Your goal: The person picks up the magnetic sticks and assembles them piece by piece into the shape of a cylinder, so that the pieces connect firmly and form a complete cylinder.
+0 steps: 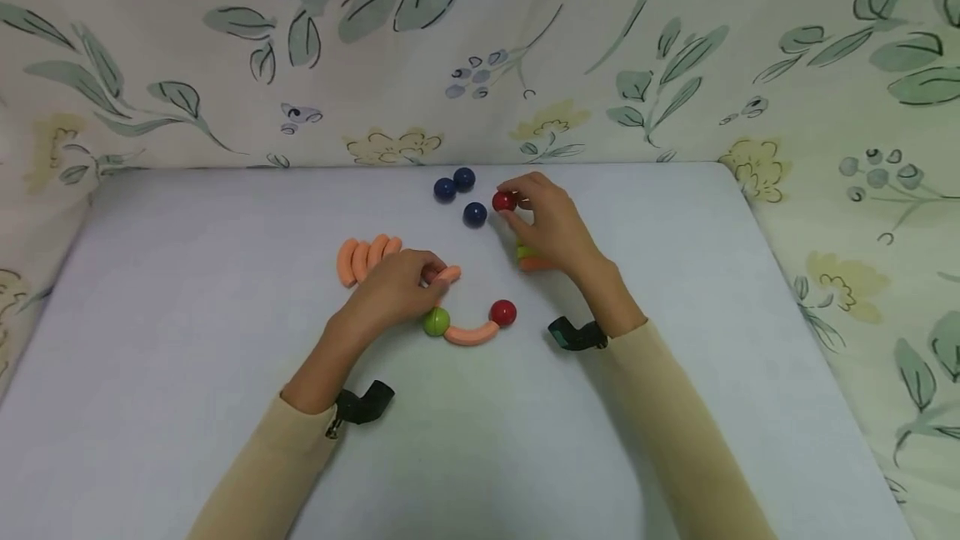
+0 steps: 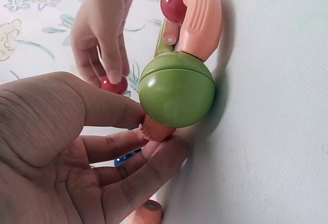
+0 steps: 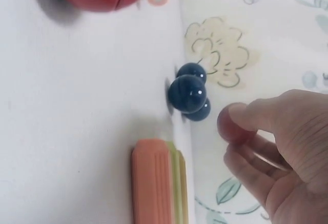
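The left hand [image 1: 396, 288] is pinching an orange piece [image 1: 450, 273], fingers clamped on it, just at the far side of a green ball [image 1: 437, 322]. A curved orange piece [image 1: 471, 335] is lying on the near side, joining the green ball to a red ball [image 1: 503, 312] on its right. Farther right, the right hand [image 1: 553, 222] is holding a second red ball [image 1: 503, 202], thumb and fingers clamped round it. Three dark blue balls [image 1: 475, 215] are resting at the far side of the white tabletop [image 1: 187, 315], left of that hand. Stacked straight bars [image 3: 151, 183] are lying partly beneath it. Four curved orange pieces [image 1: 361, 261] are sitting side by side beyond the left hand.
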The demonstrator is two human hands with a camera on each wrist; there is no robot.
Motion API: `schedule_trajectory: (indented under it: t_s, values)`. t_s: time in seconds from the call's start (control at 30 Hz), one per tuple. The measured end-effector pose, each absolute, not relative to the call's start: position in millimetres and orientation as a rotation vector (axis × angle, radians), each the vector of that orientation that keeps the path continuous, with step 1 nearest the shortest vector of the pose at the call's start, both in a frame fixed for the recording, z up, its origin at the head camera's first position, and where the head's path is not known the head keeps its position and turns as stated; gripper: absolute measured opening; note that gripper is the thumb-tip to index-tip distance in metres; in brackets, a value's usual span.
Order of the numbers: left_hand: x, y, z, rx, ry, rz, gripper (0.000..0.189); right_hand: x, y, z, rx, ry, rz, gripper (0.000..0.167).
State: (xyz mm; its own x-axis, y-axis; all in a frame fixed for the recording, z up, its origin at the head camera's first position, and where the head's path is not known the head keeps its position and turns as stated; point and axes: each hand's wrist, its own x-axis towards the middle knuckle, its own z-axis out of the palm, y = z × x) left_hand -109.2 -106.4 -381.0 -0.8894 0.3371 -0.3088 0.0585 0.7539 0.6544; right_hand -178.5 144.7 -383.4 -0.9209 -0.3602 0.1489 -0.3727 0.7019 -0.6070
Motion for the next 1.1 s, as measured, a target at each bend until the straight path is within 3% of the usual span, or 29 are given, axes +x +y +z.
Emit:
schedule_trajectory:
  t_s: [0.63,1.1]
  values:
    - [-109,-107,-381,0.297,2.534,0.953,0.032,-139,140,-385,0.747,-2.865,1.23,0.036]
    - [-112,-107,-384,0.295,2.519,0.924,0.034,-130,133,-395,0.9,-2.911,1.34,0.034]
